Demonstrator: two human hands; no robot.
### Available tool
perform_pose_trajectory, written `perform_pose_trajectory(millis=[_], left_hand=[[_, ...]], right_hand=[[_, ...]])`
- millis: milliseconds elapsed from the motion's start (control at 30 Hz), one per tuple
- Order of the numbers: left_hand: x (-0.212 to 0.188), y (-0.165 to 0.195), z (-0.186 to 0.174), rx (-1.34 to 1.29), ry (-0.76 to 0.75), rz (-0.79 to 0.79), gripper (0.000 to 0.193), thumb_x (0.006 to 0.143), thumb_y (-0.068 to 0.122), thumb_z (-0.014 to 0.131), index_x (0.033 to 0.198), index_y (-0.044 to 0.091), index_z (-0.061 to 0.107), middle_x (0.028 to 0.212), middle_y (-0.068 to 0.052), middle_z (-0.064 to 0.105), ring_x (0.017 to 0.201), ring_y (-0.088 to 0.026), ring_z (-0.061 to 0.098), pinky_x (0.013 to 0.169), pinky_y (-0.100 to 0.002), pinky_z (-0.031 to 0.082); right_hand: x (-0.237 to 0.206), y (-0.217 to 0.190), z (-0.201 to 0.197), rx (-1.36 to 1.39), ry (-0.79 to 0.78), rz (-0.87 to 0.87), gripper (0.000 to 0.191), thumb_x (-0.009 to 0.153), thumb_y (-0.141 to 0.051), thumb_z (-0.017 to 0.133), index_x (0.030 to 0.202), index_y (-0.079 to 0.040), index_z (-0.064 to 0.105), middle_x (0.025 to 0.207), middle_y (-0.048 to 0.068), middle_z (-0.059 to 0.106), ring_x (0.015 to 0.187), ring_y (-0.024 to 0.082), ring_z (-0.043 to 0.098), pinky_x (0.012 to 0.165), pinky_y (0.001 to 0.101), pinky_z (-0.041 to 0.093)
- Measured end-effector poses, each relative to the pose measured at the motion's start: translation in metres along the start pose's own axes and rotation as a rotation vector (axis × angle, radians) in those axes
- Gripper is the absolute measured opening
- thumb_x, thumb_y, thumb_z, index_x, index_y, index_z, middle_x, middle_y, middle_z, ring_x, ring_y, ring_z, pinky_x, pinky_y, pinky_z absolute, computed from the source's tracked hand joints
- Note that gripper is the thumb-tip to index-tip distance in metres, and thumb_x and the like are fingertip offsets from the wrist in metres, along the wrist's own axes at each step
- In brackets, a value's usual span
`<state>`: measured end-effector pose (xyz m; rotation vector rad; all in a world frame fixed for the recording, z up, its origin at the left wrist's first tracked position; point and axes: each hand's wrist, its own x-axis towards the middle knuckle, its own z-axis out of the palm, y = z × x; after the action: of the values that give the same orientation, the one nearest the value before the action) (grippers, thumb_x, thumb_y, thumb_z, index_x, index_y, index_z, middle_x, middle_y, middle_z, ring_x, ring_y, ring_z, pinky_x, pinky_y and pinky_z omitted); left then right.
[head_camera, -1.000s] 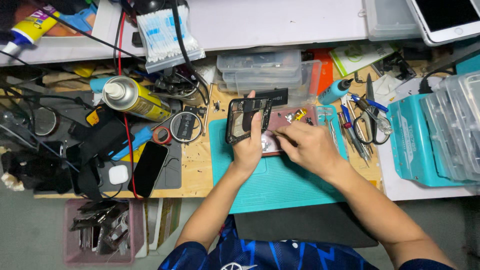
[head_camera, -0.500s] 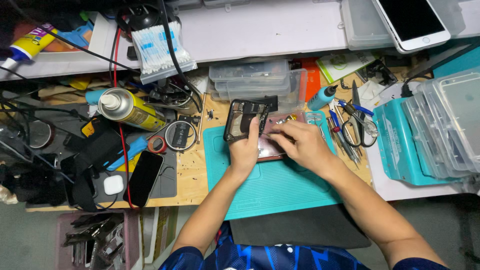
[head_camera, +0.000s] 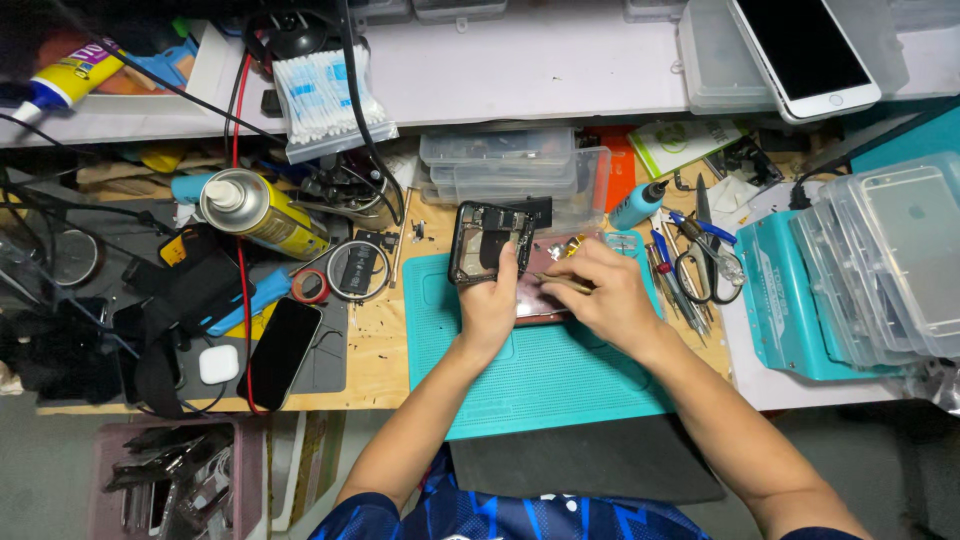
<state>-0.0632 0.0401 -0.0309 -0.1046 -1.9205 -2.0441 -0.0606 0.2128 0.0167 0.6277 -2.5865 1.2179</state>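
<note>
Teal mat (head_camera: 560, 370); yellow spray can (head_camera: 262, 213); black phone frame (head_camera: 488, 243).

A yellow spray can (head_camera: 262, 212) lies on the bench (head_camera: 375, 345) beside a roll of red tape (head_camera: 310, 286). A black phone (head_camera: 283, 346) rests near what seems a white earbud case (head_camera: 218, 364). Scissors (head_camera: 706, 255) lie right of the teal mat (head_camera: 540, 375).

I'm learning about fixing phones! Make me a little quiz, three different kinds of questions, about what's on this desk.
1. True or false: the left hand holds an opened phone frame.
2. Which lies left of the teal mat? A) scissors B) black phone C) white phone
3. Fill in: the right hand holds a thin ____ over the pink phone.

Key:
1. True.
2. B, the black phone; the scissors lie right of it and the white phone is on the shelf.
3. Tool.
</note>
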Motion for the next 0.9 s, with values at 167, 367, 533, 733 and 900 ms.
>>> perform_pose_trajectory(millis=[167, 367, 533, 733, 900], left_hand=[[-0.0048, 0.0009, 0.0018, -0.004, -0.018, -0.009, 0.016, 0.107, 0.010, 0.057, 0.111, -0.003, 0.066, 0.097, -0.005, 0.070, 0.086, -0.013, 0.066, 0.075, -0.031, 0.055], [-0.0038, 0.0015, 0.0034, 0.028, 0.002, 0.007, 0.016, 0.107, 0.010, 0.057, 0.109, -0.003, 0.067, 0.094, -0.006, 0.070, 0.082, -0.014, 0.065, 0.072, -0.031, 0.054], [0.0023, 0.0021, 0.0013, 0.012, 0.006, 0.056, 0.016, 0.108, 0.010, 0.056, 0.108, -0.003, 0.066, 0.093, -0.005, 0.068, 0.082, -0.015, 0.064, 0.073, -0.032, 0.054], [0.0032, 0.0017, 0.0028, 0.015, 0.004, 0.054, 0.015, 0.108, 0.009, 0.056, 0.108, -0.003, 0.065, 0.094, -0.005, 0.067, 0.083, -0.014, 0.062, 0.074, -0.031, 0.053], [0.0021, 0.0000, 0.0056, 0.009, 0.014, 0.048, 0.016, 0.108, 0.009, 0.056, 0.107, -0.003, 0.066, 0.094, -0.005, 0.069, 0.084, -0.014, 0.064, 0.074, -0.031, 0.053]], right_hand=[[-0.0001, 0.0045, -0.0016, 0.077, -0.040, 0.063, 0.021, 0.083, -0.014, 0.083, 0.097, -0.001, 0.074, 0.085, 0.008, 0.071, 0.071, 0.018, 0.069, 0.062, 0.0310, 0.053], [0.0009, 0.0057, 0.0032, 0.078, 0.012, 0.009, 0.017, 0.085, -0.011, 0.082, 0.096, -0.001, 0.075, 0.083, 0.009, 0.069, 0.068, 0.019, 0.067, 0.060, 0.0316, 0.051], [0.0037, 0.0055, 0.0040, 0.068, 0.025, -0.063, 0.021, 0.083, -0.012, 0.082, 0.098, 0.000, 0.073, 0.085, 0.010, 0.069, 0.072, 0.020, 0.068, 0.063, 0.0313, 0.052], [0.0079, 0.0053, 0.0056, 0.139, -0.016, 0.108, 0.017, 0.086, -0.012, 0.081, 0.098, -0.001, 0.076, 0.083, 0.008, 0.071, 0.068, 0.018, 0.070, 0.061, 0.0307, 0.052], [0.0071, 0.0042, 0.0028, 0.039, 0.015, 0.005, 0.023, 0.077, -0.011, 0.086, 0.094, 0.001, 0.076, 0.080, 0.013, 0.065, 0.071, 0.023, 0.065, 0.063, 0.0337, 0.050]])
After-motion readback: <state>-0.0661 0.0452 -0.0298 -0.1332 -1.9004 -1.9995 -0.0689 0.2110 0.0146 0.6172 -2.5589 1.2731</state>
